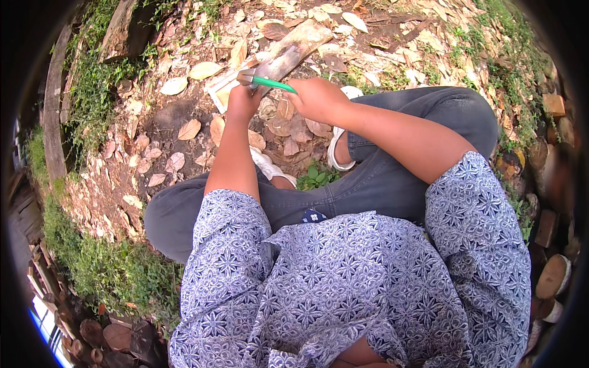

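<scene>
My right hand (318, 100) is closed around the green handle of a hammer (273, 83). The brownish hammer head lies just above my left hand (243, 103), whose fingers are closed at the edge of a pale wooden frame (216, 97). What those fingers pinch is hidden by the hammer head and the hand itself. Behind both hands a weathered wooden plank (300, 49) lies slanted on the ground, its near end by the hammer head and frame.
I sit with legs folded, white shoes (340, 147) close to the work. Dry leaves (189, 129) cover the soil. Old timber (56, 101) lies at the left, grass (116, 270) grows at lower left, and cut logs (552, 276) are stacked along the right.
</scene>
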Tool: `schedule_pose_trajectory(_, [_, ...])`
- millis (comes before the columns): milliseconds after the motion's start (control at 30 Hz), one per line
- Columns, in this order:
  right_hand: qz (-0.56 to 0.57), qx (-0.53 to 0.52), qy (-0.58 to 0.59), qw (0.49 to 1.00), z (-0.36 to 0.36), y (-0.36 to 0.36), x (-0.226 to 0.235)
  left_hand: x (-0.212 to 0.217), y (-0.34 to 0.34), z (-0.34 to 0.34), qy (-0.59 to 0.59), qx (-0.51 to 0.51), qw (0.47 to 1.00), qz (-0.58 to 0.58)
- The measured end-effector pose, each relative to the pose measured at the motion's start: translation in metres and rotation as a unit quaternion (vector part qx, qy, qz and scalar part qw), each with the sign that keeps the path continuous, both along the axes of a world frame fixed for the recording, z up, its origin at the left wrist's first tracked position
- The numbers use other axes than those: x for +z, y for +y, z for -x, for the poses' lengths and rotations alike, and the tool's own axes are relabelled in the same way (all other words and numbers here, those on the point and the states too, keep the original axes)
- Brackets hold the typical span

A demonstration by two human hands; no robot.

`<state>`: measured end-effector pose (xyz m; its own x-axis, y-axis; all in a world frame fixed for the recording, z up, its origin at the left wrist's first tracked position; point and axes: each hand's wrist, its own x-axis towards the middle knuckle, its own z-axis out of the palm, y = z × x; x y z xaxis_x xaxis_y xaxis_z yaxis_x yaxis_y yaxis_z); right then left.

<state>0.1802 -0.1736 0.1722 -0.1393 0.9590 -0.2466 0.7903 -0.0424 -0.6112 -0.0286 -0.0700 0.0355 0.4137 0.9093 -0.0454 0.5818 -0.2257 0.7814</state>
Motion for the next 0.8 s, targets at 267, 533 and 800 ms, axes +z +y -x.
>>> schedule_pose_trajectory(267, [-0.045,-0.002,0.055,0.997,0.007,-0.001,0.005,0.006,-0.002,0.005,0.035,0.000,0.999,-0.023])
schedule_pose_trajectory(533, [-0.041,-0.027,0.030,0.998,0.002,0.001,0.001,0.001,-0.002,0.011,-0.030,0.054,0.998,-0.005])
schedule_pose_trajectory(800, [-0.089,-0.077,0.139,0.983,0.002,0.035,0.021,-0.007,0.003,0.018,-0.119,0.105,0.986,0.054])
